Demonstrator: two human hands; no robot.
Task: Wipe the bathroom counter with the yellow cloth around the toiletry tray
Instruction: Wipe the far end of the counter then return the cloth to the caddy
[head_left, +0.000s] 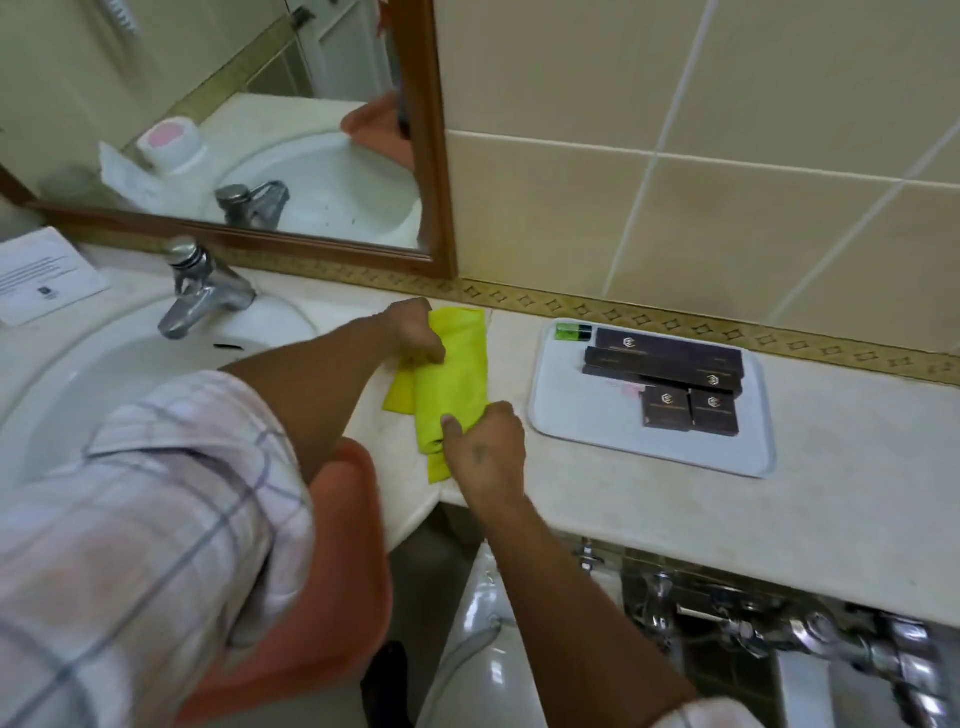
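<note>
**Yellow cloth held at both ends between basin and tray**

The yellow cloth (449, 379) lies folded lengthwise on the pale surface (649, 499), between the basin (78, 374) and the toiletry tray (571, 431), well clear of the tray's left rim. The left hand (415, 332) is closed on its far end near the patterned wall border (675, 322); the right hand (485, 444) pinches its near end, just at the surface's front edge, where the cloth's tip reaches the lip. Bare surface runs between cloth and tray, along the tray's front, and to its right. Behind the tray only a thin strip separates it from the border. Dark boxes (670, 374) and a small green item (571, 331) fill the tray. The tap (200, 288) stands left of the cloth, a printed card (47, 275) beyond it. The mirror frame (436, 156) rises behind
</note>
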